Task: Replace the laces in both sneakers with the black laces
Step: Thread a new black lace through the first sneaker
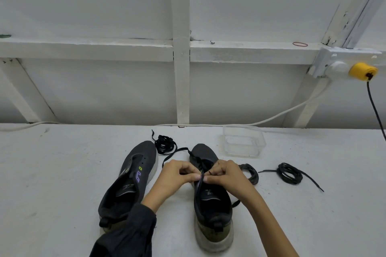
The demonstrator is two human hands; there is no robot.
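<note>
Two dark sneakers stand side by side on the white bench (62, 173), toes pointing to the far side. The left sneaker (133, 175) shows bare eyelets and an open tongue. Both hands meet over the middle of the right sneaker (211, 204). The left hand (179, 175) has its fingers (188, 167) curled, thumb and forefinger pinching a strand of the black lace (181, 149) at the eyelet rows. The right hand (226, 174), just beside it, holds the lace in a narrow pinch. The free length of this lace trails off the toe toward the far left, between the two sneakers. Just beyond it a coiled black lace (165, 144) lies near the left sneaker's toe. To the right, a dark lace coil (250, 174) lies close by the right hand, and a second lace coil (290, 173) lies farther right. A clear plastic container (244, 142) sits on the far side, near the wall. A dark sleeve (129, 231) covers the left forearm.
</note>
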